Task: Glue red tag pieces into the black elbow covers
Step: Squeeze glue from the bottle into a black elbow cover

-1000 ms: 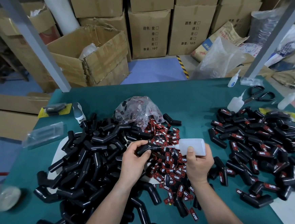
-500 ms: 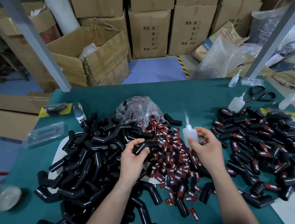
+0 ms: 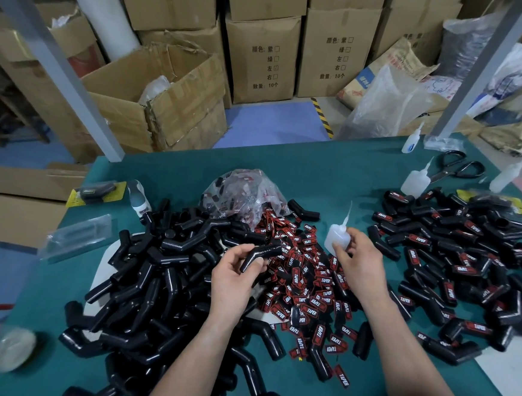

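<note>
Glue bottle swung upright (nozzle off cover).

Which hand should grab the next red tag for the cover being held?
Probably right: the right hand sits beside the red tags, holding only the glue bottle upright; the left hand grips the elbow cover.

Warehouse workshop, stacked cardboard boxes, green worktable

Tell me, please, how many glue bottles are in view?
4 glue bottles. One held upright by the right hand; one left of the scissors; one right of them; one at the far edge of the table. Others may be hidden.
</note>
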Demonstrator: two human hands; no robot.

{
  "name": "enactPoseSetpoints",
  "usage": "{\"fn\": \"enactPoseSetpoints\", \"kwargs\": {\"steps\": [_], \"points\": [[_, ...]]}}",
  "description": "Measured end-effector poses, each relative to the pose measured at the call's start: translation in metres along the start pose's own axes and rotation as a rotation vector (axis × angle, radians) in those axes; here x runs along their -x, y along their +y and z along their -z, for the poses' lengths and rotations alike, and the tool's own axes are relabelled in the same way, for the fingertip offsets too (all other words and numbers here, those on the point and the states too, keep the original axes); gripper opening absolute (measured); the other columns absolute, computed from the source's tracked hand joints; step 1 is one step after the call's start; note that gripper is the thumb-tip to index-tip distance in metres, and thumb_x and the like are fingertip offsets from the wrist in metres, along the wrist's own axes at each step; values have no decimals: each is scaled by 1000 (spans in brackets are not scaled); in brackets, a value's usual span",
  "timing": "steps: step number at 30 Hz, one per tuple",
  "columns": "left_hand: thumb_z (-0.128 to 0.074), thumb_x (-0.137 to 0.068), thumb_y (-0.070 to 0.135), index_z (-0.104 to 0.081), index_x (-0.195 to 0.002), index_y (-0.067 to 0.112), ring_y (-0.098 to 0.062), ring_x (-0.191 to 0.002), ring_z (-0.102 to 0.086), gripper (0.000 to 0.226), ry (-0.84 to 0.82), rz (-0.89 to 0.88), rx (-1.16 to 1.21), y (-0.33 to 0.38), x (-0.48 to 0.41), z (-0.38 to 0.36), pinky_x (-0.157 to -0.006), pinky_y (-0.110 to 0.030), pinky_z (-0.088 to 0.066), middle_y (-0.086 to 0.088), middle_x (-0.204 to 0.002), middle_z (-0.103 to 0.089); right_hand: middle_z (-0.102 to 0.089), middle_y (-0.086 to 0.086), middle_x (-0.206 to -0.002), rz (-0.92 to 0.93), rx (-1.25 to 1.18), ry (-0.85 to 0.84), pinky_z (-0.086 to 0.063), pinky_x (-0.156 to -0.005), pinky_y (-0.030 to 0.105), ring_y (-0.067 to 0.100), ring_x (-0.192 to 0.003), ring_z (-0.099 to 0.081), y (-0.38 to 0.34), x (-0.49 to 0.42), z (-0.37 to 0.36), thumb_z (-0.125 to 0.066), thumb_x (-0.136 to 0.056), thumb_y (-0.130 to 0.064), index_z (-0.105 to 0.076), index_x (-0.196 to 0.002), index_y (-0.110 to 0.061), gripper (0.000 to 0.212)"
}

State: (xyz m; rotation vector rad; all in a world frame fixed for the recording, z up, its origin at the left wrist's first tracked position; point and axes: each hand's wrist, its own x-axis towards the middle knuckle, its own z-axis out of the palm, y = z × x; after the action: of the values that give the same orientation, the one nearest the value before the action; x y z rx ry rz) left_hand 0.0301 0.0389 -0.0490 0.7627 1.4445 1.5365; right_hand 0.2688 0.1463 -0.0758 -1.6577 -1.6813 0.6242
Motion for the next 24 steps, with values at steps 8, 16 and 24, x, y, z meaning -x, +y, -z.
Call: {"fn": "enactPoseSetpoints", "kwargs": {"steps": [8,16,24], "points": [[-71,-95,0,-71,-114,19,-21,-93,-78,27,-10,13,-12,0,1,-1,-81,-19,-59,5,-101,-78,-69,-5,-103,-45,1,29,-50,-75,24,11,-89,-65,3,-2,1,-72,-92,-22,-62,-120,-22,30],[-71,-96,1,-71,-114,20,-21,-94,-78,27,-4,11,-20,-2,0,0,-83,-22,-60,5,-102,-78,-58,4,-115,-95,86,4,-54,-84,40,20,-98,-60,-9,2,12,-82,-84,-32,-56,-127,-8,56],[-71,-95,-2,-71,-112,18,-23,-92,-78,26,2,9,0,-3,0,-3,-83,-25,-61,4,-103,-78,-65,-11,-95,331,236,-404,-51,-78,24,10,-89,-63,-54,40,10,-67,-96,-28,-73,-97,-25,7]]}}
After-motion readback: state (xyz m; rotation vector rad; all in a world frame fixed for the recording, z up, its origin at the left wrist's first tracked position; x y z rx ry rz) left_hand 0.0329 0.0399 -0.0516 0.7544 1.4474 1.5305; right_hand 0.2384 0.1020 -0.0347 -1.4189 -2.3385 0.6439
